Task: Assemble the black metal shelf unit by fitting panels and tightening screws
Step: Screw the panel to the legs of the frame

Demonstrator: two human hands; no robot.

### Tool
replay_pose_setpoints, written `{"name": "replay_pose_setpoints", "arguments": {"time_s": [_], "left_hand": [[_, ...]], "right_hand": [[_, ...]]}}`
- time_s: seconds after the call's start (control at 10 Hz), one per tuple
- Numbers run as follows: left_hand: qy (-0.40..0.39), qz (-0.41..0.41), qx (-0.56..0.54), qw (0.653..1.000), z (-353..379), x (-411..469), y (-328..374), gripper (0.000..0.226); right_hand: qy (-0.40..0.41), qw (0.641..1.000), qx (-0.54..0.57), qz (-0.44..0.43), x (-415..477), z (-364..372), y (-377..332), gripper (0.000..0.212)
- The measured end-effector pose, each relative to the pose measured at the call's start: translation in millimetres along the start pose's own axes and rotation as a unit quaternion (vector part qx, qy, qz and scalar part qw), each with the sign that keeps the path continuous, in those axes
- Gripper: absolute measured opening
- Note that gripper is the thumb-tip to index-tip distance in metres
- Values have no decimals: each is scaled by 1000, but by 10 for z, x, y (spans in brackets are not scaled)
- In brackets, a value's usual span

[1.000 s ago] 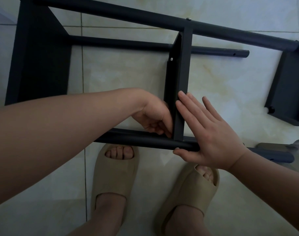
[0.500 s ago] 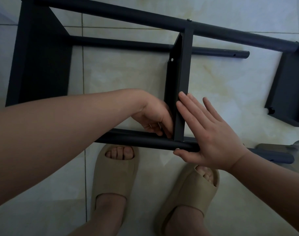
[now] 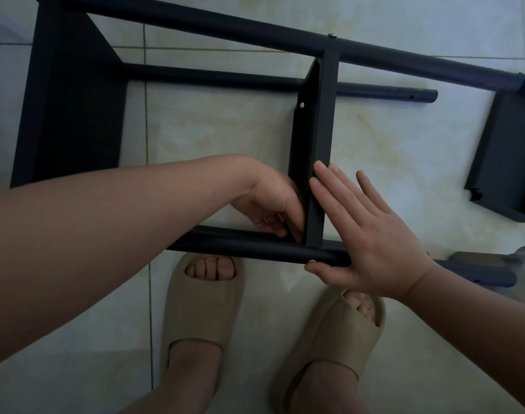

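Head view: I see the black shelf frame (image 3: 210, 76) lying on the tiled floor (image 3: 225, 130). Its middle panel (image 3: 315, 130) stands on edge, spanning from the far tube (image 3: 225, 28) to the near tube (image 3: 240, 243).

- My left hand (image 3: 270, 207) is tucked against the left face of the middle panel, at the corner where it meets the near tube. The fingers are curled and a thin metal glint shows between them, but I cannot tell what they grasp.
- My right hand (image 3: 371, 243) is flat with straight fingers pressed on the middle panel's right face. The thumb is on the near tube beside a screw head (image 3: 312, 261), gripping nothing.
- Another screw head (image 3: 332, 35) sits on the far tube above the middle panel.
- The end panel (image 3: 73, 115) is well left of the middle panel, and the loose-looking panel (image 3: 506, 150) is well right of it.
- Beige slippers (image 3: 201, 297) are just below it.
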State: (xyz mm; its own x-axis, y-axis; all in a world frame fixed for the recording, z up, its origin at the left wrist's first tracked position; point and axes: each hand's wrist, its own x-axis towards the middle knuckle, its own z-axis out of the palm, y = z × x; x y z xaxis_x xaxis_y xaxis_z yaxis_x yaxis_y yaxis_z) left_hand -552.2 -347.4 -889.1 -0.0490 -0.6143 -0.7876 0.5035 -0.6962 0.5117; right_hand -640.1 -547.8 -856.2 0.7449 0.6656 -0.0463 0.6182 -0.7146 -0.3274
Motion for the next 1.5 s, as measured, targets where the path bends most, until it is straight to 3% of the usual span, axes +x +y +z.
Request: {"name": "replay_pose_setpoints", "arguments": {"time_s": [1.5], "left_hand": [[9, 6, -23, 1000, 28, -14, -26, 11]], "right_hand": [[-11, 1000, -5, 4, 6, -19, -15, 98]]}}
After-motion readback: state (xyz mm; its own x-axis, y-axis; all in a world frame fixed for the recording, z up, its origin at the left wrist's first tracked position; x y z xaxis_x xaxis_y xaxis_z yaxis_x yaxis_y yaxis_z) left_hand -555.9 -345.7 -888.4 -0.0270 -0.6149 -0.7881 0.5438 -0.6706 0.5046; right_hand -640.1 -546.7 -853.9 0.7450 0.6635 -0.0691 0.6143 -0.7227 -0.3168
